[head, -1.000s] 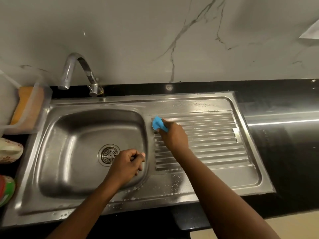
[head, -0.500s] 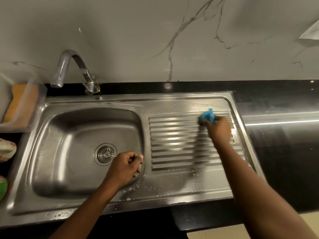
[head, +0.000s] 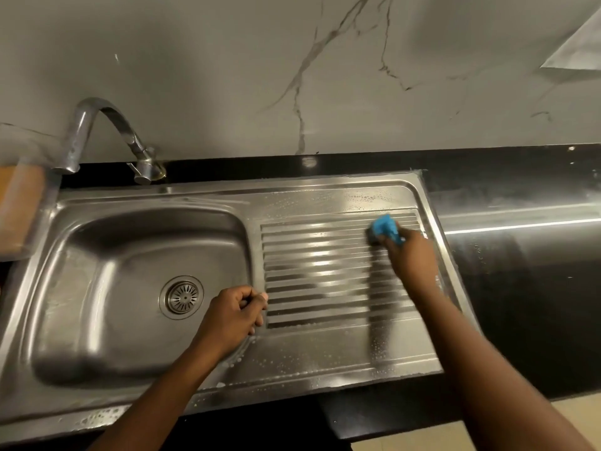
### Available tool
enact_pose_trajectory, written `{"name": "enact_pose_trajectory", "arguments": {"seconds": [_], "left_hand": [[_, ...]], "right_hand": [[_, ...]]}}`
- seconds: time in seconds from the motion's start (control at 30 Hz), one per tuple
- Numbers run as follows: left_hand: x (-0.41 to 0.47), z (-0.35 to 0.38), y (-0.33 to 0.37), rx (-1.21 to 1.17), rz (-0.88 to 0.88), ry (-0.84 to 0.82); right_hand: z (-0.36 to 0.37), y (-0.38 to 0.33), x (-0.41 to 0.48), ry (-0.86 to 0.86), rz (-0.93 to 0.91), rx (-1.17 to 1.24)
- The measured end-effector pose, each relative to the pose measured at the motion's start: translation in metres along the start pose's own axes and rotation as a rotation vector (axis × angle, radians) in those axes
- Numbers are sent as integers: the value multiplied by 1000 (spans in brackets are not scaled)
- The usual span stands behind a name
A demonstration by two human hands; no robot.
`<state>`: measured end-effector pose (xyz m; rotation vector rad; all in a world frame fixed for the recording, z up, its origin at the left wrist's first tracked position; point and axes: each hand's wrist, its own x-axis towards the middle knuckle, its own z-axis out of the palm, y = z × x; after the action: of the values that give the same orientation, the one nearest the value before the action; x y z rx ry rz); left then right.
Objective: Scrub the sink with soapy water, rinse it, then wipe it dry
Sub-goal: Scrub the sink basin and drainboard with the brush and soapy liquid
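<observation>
**Scrubbing under way on the drainboard, rinse and dry still to come**

We start with the stainless-steel sink (head: 325,369), set into a black stone countertop (head: 520,271): a deep basin on the left, a ribbed drainboard (head: 325,271) on the right. At the far right corner of those ribs sits the blue scrubbing pad (head: 385,227), its dark underside pressed to the metal. The right hand (head: 413,258) has its fingers curled over the pad and grips it from the near side. The left hand (head: 234,310) is balled into a loose fist at the basin's right edge, just beside the ribs; we see nothing held in it.

We see white suds (head: 97,418) dotting the near rim, and fine droplets lie on the flat strip beyond the ribs, so we judge the soapy stage well along on this side. The basin around the round metal drain strainer (head: 182,297) looks wet, though we cannot tell whether it has been scrubbed. No water runs from the curved steel tap (head: 79,135) at the far left, so we take rinsing as not begun and wiping dry as still ahead.

At the far left edge an orange sponge (head: 19,206) rests in a clear tray.
</observation>
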<state>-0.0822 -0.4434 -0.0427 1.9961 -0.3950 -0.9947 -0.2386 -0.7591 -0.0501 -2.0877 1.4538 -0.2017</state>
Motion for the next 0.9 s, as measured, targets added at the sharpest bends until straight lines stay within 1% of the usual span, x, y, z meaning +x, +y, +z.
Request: {"name": "enact_pose_trajectory", "arguments": {"seconds": [0.07,0.13,0.23,0.3,0.4,0.5,0.53,0.6,0.67,0.7,0.83,0.9], "left_hand": [[2,4,1,2,-6,2],[3,8,3,-6,-11,10],[3,13,5,-22,-18,28],[2,16,5,-27,-25,33],[2,19,6,-28,-37,35],[3,24,12,-11,-49,40],[4,25,14,-6,-50,43],[6,27,16,-9,-42,56],[8,28,13,-30,-32,65],[9,30,12,-40,-27,61],[10,36,7,-29,-23,38],[10,37,7,-31,-20,29]], "right_hand": [[-27,20,24,56,92,-1],[-38,28,42,98,161,-9],[-24,9,45,75,173,102],[2,-18,30,31,126,165],[54,-68,-8,-110,-14,188],[102,-118,-46,-254,-227,132],[110,-129,-52,-282,-272,104],[114,-133,-46,-302,-298,66],[97,-113,-24,-270,-268,80],[83,-94,-8,-226,-230,76],[4,-13,45,-7,0,35],[-23,8,60,82,104,23]]}}
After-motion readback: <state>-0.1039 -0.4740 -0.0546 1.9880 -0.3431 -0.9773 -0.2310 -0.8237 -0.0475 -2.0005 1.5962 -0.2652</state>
